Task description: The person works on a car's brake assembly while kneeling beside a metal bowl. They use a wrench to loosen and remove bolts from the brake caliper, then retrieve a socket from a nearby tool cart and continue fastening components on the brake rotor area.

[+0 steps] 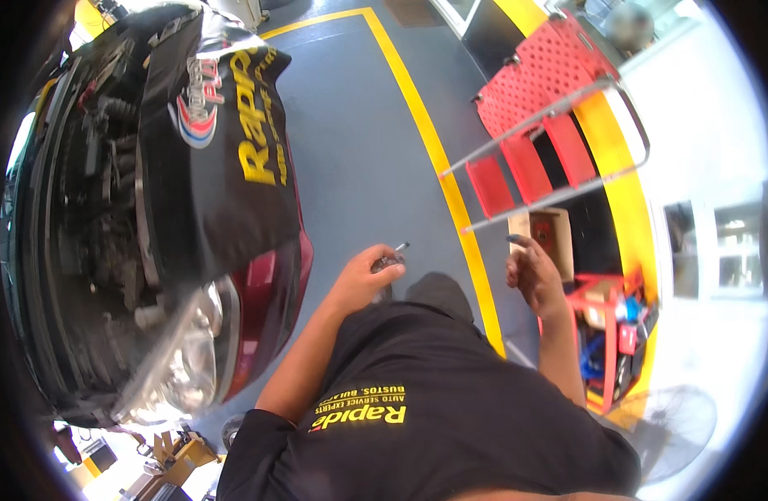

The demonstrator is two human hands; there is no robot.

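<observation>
My left hand [365, 280] is in front of my waist, its fingers closed around a small dark tool [387, 263]. A thin metal end with a light tip sticks out past the fingers; the exact kind of tool cannot be made out. To the right, my right hand [536, 277] is raised away from my body, its fingers loosely bent and apart. One fingertip looks dark, and no held thing shows there. On my left stands a dark red car with its engine bay [100, 192] exposed. A black fender cover [208, 192] with yellow lettering drapes over its front, above the headlight [179, 367].
A yellow line [424, 125] crosses the grey floor [342, 108]. Right of it stand a red step ladder [526, 171] with metal rails, an open box [559, 219], a red tool cart [597, 401] and a fan [672, 430]. Cardboard boxes [187, 459] lie lower left.
</observation>
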